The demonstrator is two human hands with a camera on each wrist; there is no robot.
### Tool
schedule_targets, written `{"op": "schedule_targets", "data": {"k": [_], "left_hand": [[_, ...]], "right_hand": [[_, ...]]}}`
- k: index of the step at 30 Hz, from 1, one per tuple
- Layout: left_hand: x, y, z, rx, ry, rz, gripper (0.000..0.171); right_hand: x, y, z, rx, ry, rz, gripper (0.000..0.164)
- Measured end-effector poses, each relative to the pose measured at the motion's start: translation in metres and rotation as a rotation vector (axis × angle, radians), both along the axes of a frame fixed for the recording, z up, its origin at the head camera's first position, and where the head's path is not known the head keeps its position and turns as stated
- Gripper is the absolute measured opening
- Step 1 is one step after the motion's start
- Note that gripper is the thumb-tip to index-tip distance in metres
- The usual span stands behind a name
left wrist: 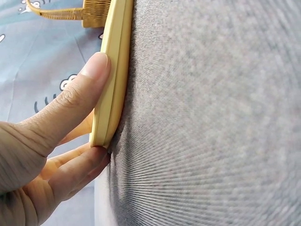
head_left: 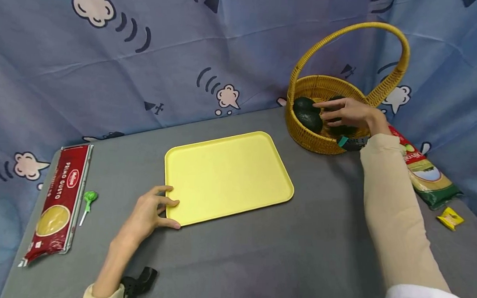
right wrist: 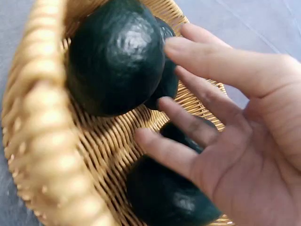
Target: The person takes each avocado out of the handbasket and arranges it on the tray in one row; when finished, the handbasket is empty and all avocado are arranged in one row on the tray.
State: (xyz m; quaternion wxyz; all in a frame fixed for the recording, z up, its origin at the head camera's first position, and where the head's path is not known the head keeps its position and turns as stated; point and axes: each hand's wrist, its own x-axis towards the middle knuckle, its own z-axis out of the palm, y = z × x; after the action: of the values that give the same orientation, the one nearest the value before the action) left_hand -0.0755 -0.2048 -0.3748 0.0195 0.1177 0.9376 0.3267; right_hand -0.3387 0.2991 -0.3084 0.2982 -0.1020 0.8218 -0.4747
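Observation:
At the near left corner of a yellow tray (head_left: 229, 179), my left hand (head_left: 151, 209) holds the rim, thumb on the near edge and fingers around the left side. In the left wrist view the thumb (left wrist: 96, 68) presses the tray's edge (left wrist: 113, 80). My right hand (head_left: 348, 113) reaches into a yellow wicker basket (head_left: 317, 145) with its fingers spread and nothing gripped. Several dark green avocados (head_left: 308, 120) lie in there, some partly hidden by that hand. The right wrist view shows the fingertips close to one large avocado (right wrist: 117, 56); whether they touch it I cannot tell.
At the left lie a red packet (head_left: 59, 199) and a green lollipop (head_left: 90, 196). Right of the basket are a red and green bag (head_left: 427, 173) and a small yellow wrapped sweet (head_left: 450, 218). A patterned blue cloth (head_left: 178, 55) hangs behind the grey table (head_left: 282, 251).

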Motion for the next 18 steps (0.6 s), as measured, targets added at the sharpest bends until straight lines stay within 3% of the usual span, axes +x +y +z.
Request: {"op": "schedule_targets", "data": {"k": [5, 12, 18], "left_hand": [[-0.001, 0.001, -0.002, 0.017, -0.002, -0.002, 0.051], [-0.002, -0.002, -0.003, 0.026, -0.004, 0.004, 0.052], [-0.002, -0.002, -0.004, 0.036, -0.005, 0.007, 0.052]], "right_hand": [[-0.003, -0.002, 0.0, -0.03, -0.103, 0.008, 0.058], [-0.007, -0.008, -0.002, 0.011, -0.08, 0.08, 0.057], [-0.011, -0.019, -0.007, 0.032, -0.098, 0.076, 0.059]]}}
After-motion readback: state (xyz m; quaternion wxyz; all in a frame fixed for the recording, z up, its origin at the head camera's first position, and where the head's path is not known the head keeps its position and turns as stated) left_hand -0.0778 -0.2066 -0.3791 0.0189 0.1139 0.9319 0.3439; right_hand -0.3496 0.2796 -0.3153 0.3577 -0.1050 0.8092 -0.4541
